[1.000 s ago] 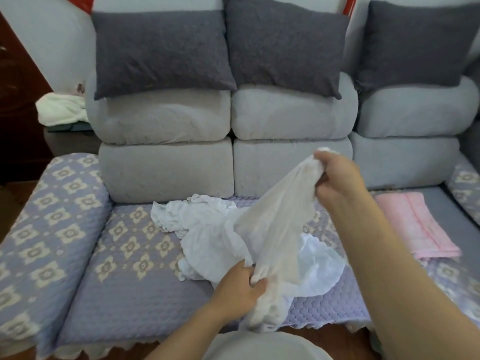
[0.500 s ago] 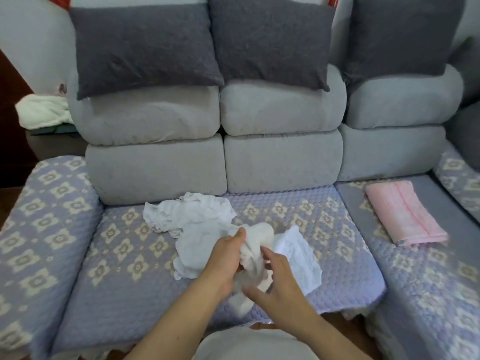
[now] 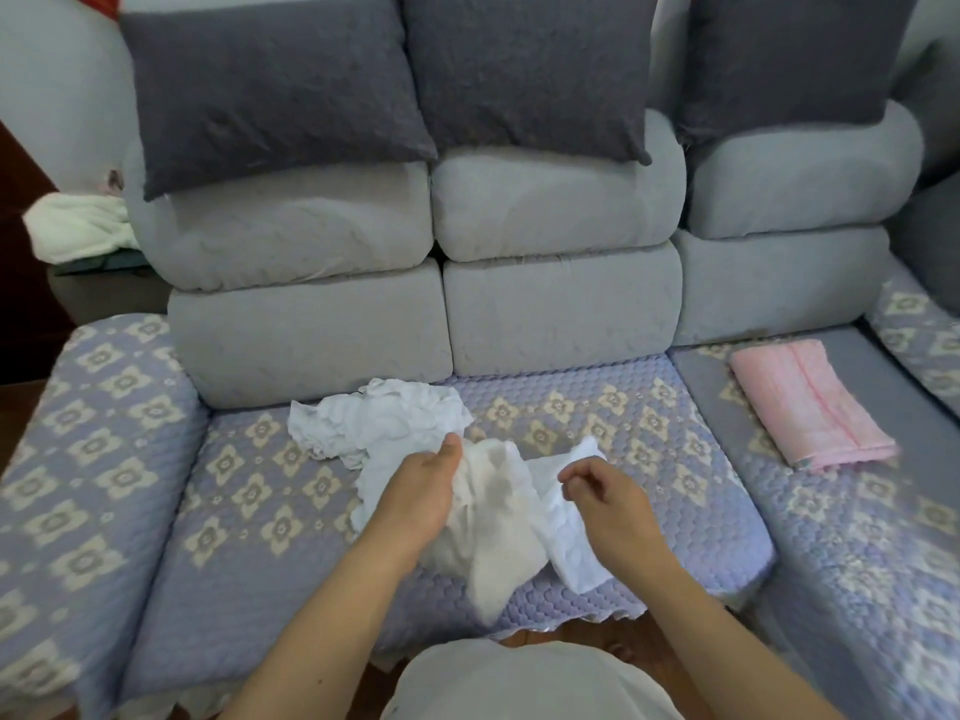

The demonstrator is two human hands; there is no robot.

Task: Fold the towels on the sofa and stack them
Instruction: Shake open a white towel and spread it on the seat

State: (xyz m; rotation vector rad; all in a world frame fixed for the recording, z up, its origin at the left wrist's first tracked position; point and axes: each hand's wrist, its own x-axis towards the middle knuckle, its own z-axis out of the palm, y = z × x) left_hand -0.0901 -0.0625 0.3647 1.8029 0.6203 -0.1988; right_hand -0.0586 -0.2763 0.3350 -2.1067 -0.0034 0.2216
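An off-white towel (image 3: 493,517) lies bunched on the sofa seat (image 3: 249,491) and hangs over its front edge. My left hand (image 3: 418,493) grips its left side, thumb up and fingers hidden in the cloth. My right hand (image 3: 608,498) hovers to the right with loosely curled fingers that hold nothing, just above a thinner white towel (image 3: 571,548) that lies partly under the off-white one. A crumpled white towel (image 3: 384,423) sits behind my left hand. A folded pink towel (image 3: 810,407) lies on the right seat.
Three dark grey cushions (image 3: 270,85) lean on the grey backrest. The padded armrest (image 3: 88,433) bounds the seat on the left. Another white cloth (image 3: 78,231) lies on a low table beyond the sofa's left end. Wooden floor shows below the seat's front edge.
One second ago my right hand held the off-white towel raised high. It came down to the seat, then let go and moved right, while my left hand kept its grip.
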